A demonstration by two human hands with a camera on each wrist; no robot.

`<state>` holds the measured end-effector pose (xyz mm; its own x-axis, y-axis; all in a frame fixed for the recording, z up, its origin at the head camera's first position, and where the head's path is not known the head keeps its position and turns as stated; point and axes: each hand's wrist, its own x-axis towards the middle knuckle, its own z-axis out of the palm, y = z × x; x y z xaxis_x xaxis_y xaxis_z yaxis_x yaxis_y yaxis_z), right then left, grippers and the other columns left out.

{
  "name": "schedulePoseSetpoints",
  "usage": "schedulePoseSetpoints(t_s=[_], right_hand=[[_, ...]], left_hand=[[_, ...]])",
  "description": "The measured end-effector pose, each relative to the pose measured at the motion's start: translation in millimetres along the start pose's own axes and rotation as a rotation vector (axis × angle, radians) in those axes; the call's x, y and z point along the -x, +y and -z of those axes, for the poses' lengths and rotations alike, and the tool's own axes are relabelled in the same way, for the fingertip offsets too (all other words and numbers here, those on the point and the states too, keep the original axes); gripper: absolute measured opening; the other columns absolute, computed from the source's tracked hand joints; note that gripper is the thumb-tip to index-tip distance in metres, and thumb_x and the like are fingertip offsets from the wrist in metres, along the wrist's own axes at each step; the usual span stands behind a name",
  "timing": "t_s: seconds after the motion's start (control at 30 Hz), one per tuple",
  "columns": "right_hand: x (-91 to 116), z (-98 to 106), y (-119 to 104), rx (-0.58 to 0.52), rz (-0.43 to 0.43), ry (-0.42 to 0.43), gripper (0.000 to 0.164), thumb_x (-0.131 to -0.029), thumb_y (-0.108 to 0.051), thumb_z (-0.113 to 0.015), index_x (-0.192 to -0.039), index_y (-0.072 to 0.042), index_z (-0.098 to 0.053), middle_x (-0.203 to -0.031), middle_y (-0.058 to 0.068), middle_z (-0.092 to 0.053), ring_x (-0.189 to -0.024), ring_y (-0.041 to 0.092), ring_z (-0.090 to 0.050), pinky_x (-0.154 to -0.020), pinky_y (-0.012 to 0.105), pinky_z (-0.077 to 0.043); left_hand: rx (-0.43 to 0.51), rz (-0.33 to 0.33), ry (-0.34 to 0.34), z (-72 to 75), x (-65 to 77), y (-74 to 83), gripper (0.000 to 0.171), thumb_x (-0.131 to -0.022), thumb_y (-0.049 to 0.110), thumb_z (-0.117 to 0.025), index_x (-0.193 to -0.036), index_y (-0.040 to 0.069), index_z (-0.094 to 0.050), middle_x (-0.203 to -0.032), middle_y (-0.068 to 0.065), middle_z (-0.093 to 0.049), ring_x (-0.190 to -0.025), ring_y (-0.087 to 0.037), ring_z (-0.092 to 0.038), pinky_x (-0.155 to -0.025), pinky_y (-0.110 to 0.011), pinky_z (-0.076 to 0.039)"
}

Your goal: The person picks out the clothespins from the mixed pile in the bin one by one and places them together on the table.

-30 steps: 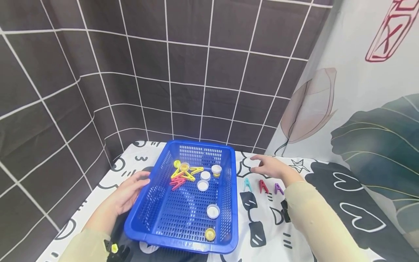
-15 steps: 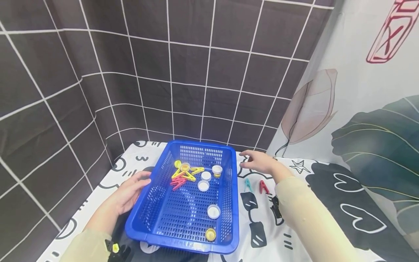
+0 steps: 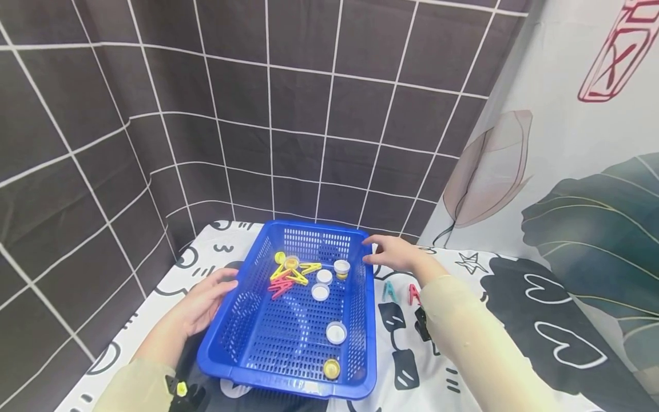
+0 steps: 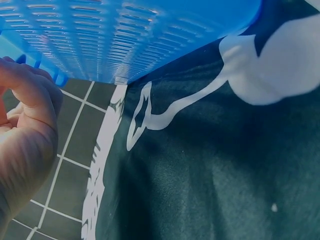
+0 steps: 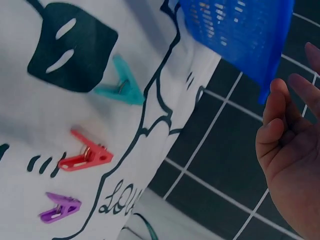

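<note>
A blue plastic basket (image 3: 280,343) with slotted walls holds yellow clothespins (image 3: 310,267), red clothespins (image 3: 280,286), and several white and yellow caps, among them a white cap (image 3: 336,332) and a yellow cap (image 3: 332,369). My left hand (image 3: 203,300) rests at the basket's left rim with relaxed, bent fingers. At the upper right rim is my right hand (image 3: 393,253), thumb and fingers apart, fingertips at the edge and nothing held between them. In the right wrist view, teal (image 5: 125,87), red (image 5: 87,154) and purple clothespins (image 5: 60,207) lie on the cloth right of the basket.
A white cloth with black cartoon prints (image 3: 370,395) covers the table. Dark grid-patterned curtain (image 3: 309,114) hangs behind and to the left. A pale curtain with leaf prints (image 3: 592,229) stands on the right, with a thin black cable (image 3: 444,233) at its foot.
My right hand has moved left, from above the loose clothespins to the basket's right rim. The forearm now hides the purple clothespin in the head view. Left hand and basket look unchanged.
</note>
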<state>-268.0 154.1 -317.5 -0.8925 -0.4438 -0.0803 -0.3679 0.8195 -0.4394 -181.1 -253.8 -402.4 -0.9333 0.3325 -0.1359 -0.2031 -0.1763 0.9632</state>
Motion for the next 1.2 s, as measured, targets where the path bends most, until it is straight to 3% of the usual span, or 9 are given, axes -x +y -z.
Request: schedulePoseSetpoints(t_s=[0.2, 0.47, 0.63, 0.97, 1.2], right_hand=[[-3, -7, -19, 0.001, 0.013, -0.026, 0.053, -0.087, -0.034, -0.063, -0.131, -0.009, -0.05, -0.108, 0.01, -0.062, -0.096, 0.024, -0.06, -0.08, 0.041, -0.054], [-10, -17, -40, 0.039, 0.109, -0.045, 0.053, -0.084, -0.033, -0.066, -0.129, -0.008, -0.053, -0.093, 0.004, -0.063, -0.082, 0.017, -0.059, -0.073, 0.033, -0.053], [-11, -22, -51, 0.05, 0.118, -0.047, 0.052, -0.082, -0.031, -0.068, -0.128, -0.01, -0.054, -0.091, 0.003, -0.063, -0.08, 0.015, -0.058, -0.071, 0.032, -0.052], [-16, -31, -67, 0.105, 0.096, -0.092, 0.053, -0.082, -0.032, -0.068, -0.128, -0.01, -0.054, -0.101, 0.007, -0.065, -0.09, 0.019, -0.06, -0.081, 0.037, -0.052], [-23, -38, -81, 0.124, 0.148, -0.114, 0.052, -0.081, -0.031, -0.069, -0.126, -0.01, -0.055, -0.105, 0.006, -0.064, -0.092, 0.019, -0.06, -0.084, 0.036, -0.051]], left_hand=[[0.004, -0.003, 0.001, 0.3, -0.6, -1.1, 0.031, -0.098, 0.018, -0.048, -0.124, 0.009, -0.033, -0.1, -0.009, -0.065, -0.083, -0.021, -0.067, -0.071, -0.038, -0.058], [0.009, -0.005, -0.002, -0.4, -0.4, -0.7, 0.03, -0.098, 0.018, -0.048, -0.123, 0.01, -0.034, -0.1, -0.009, -0.065, -0.083, -0.021, -0.067, -0.071, -0.038, -0.058], [-0.006, -0.003, 0.01, -1.1, -0.2, -0.9, 0.033, -0.098, 0.018, -0.047, -0.125, 0.008, -0.031, -0.099, -0.008, -0.065, -0.083, -0.02, -0.066, -0.071, -0.038, -0.058], [-0.007, -0.009, 0.011, -1.8, 1.5, -0.5, 0.03, -0.098, 0.018, -0.047, -0.124, 0.009, -0.033, -0.099, -0.009, -0.065, -0.083, -0.02, -0.066, -0.071, -0.038, -0.058], [-0.004, -0.006, 0.021, -3.1, 1.6, 0.1, 0.03, -0.098, 0.018, -0.048, -0.124, 0.01, -0.034, -0.099, -0.008, -0.065, -0.083, -0.02, -0.066, -0.071, -0.037, -0.058]])
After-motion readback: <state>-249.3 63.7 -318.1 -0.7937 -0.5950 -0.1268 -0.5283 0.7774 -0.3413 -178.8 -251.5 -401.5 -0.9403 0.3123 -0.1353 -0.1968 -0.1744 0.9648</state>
